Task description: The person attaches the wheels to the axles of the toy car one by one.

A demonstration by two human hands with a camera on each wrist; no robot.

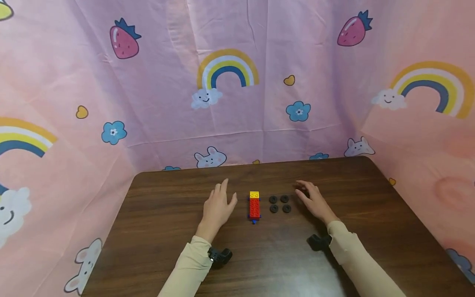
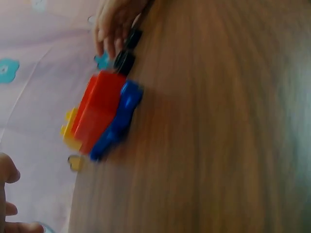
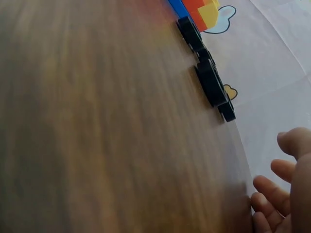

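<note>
A toy car body of building blocks (image 1: 254, 208), red with a yellow block at its far end and a blue base, stands on the table between the hands. Several small black wheels (image 1: 273, 208) lie flat in a group just to its right. The left hand (image 1: 217, 208) is left of the car body, fingers spread loosely and holding nothing. To the right of the wheels, the right hand (image 1: 314, 201) has relaxed, slightly bent fingers with nothing in them. In the left wrist view the blue base (image 2: 119, 119) shows along the car body's underside. Neither hand touches a toy part.
The brown wooden table (image 1: 167, 231) ends at a pink and purple cloth (image 1: 159, 82) hung behind it and along both sides. Each wrist wears a black camera mount (image 1: 220, 256).
</note>
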